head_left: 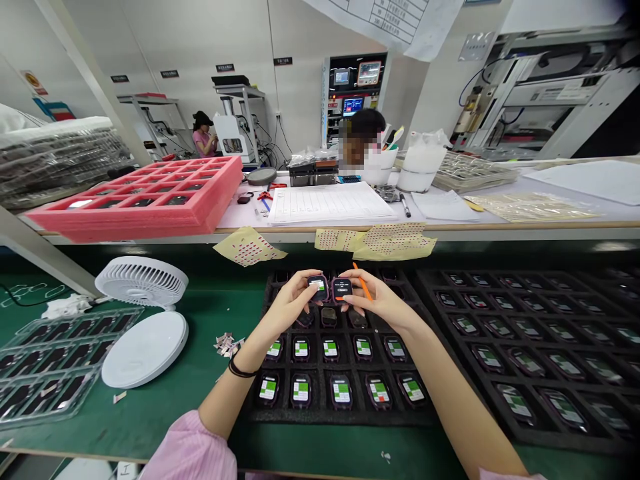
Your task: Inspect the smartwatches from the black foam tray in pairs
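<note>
My left hand (pixel 297 293) is closed on a smartwatch (pixel 318 288) whose lit screen shows white and green, its thumb lying over the glass. Beside it, my right hand (pixel 373 297) grips a second smartwatch (pixel 342 288) with a dark screen, some text and an orange strip. An orange pen-like stick (pixel 363 281) is also tucked between the right fingers. Both watches are held upright, side by side, above a black foam tray (pixel 320 415). In its pockets lie several more watches (pixel 341 391), many with green and white screens lit; those at the back are partly hidden by my hands.
Another black foam tray (pixel 435 320) of watches stands at the right. To the left are a white fan (pixel 145 340), a clear plastic tray (pixel 75 417) and paper scraps (pixel 229 345). Pink foam trays (pixel 205 215) sit on the shelf ahead. Two people are beyond it.
</note>
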A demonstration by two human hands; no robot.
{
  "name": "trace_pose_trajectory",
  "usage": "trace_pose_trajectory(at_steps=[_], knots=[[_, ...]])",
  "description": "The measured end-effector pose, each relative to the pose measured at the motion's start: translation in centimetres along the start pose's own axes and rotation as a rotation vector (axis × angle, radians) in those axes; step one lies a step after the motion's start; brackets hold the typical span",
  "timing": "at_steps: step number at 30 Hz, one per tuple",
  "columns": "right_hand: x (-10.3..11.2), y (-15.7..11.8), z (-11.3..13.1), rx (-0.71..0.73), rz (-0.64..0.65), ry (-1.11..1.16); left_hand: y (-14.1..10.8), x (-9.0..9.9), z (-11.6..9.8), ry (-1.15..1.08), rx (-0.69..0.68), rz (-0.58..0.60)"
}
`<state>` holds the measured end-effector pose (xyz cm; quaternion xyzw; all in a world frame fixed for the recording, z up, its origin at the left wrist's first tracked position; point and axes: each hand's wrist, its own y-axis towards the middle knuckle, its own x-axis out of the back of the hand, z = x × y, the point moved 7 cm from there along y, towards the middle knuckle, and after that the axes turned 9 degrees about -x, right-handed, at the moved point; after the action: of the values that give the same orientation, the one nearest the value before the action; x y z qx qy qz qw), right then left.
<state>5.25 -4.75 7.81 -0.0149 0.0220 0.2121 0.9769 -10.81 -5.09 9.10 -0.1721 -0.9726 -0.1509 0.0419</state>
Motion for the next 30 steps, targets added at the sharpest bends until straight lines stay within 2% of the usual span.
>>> trace_pose_trajectory(at_steps=[12,17,21,30], knots=[[0.75,0.4,-0.71,0.01,-0.105,0.008,-0.19,-0.44,-0.27,0.005,0.014,0.029],[0.62,0.35,-0.69,0.017,-0.06,0.024,-0.32,-0.65,0.24,-0.012,0.001,0.067],[0.46,0.25,-0.5,0.025,-0.046,0.024,-0.27,-0.65,0.3,-0.001,-0.009,0.053],[0.94,0.3,-0.62,-0.036,-0.192,0.04,-0.15,-0.45,0.21,0.044,0.049,0.002]])
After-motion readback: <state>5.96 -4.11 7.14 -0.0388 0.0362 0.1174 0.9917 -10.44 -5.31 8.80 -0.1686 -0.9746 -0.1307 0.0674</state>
